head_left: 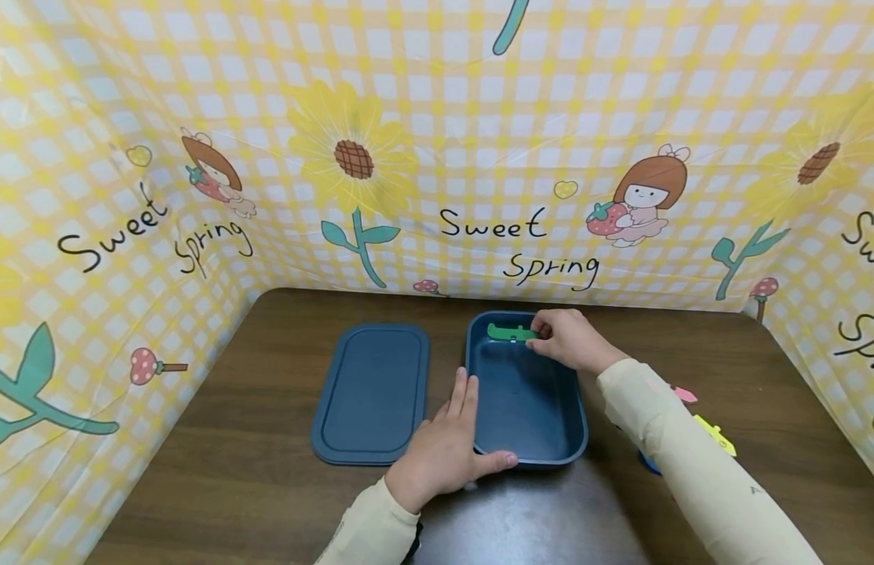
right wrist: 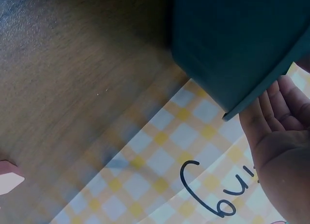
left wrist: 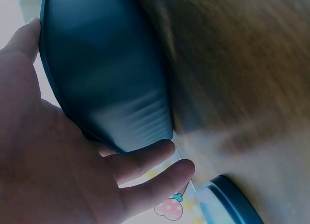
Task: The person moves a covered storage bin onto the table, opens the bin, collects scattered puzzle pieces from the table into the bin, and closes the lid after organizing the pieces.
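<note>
Nearest the camera in the head view, the left hand (head_left: 444, 451) lies flat with straight, relaxed fingers (head_left: 467, 396) along the near-left corner of the blue container (head_left: 525, 451), thumb against its near wall; the left wrist view shows only that the palm (left wrist: 43, 151) meets the container's outer wall (left wrist: 106, 88), with the table (left wrist: 242, 54) beyond. To the left of these fingers lies the blue lid (head_left: 372, 392), flat on the table (head_left: 232, 439). To the right of the right sleeve, a pink piece (head_left: 685, 395) and a yellow piece (head_left: 715, 435) lie on the table. Farther off, the right hand (head_left: 567, 339) pinches a green clip (head_left: 511, 333) at the container's far rim. The clip's long axis runs left to right along that rim, its free end pointing left of the fingertips. The right wrist view shows the container's far corner (right wrist: 232, 45) and the checked cloth (right wrist: 160, 180), but not the clip.
</note>
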A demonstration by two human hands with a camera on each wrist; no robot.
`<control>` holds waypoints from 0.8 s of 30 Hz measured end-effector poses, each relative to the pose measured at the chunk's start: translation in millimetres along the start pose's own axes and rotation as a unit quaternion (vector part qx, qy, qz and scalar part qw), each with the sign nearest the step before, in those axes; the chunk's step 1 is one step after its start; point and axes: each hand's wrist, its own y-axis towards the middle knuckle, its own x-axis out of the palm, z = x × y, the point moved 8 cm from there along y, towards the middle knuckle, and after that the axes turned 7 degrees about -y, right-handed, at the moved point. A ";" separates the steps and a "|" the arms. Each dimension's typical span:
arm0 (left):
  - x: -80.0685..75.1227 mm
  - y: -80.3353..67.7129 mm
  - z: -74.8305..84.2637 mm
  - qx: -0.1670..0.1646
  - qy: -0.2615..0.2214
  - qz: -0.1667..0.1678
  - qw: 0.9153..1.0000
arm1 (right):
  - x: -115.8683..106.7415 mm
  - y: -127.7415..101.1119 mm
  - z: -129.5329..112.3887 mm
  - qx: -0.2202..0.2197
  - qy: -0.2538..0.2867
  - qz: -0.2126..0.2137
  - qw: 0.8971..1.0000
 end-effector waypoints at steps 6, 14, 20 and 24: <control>0.3 -0.4 0.0 0.002 0.002 0.001 1.000 | 2.1 3.1 1.8 -0.004 -0.010 0.008 1.000; 0.2 0.7 0.5 0.005 0.001 0.004 1.000 | 1.2 6.8 1.2 -0.013 -0.025 0.016 0.999; 0.2 1.0 -0.3 0.003 0.002 0.004 1.000 | 2.3 7.6 -0.8 -0.006 -0.027 0.009 1.000; -0.3 1.1 0.0 0.003 0.004 0.006 1.000 | 2.2 7.8 -3.0 -0.006 -0.031 0.007 0.999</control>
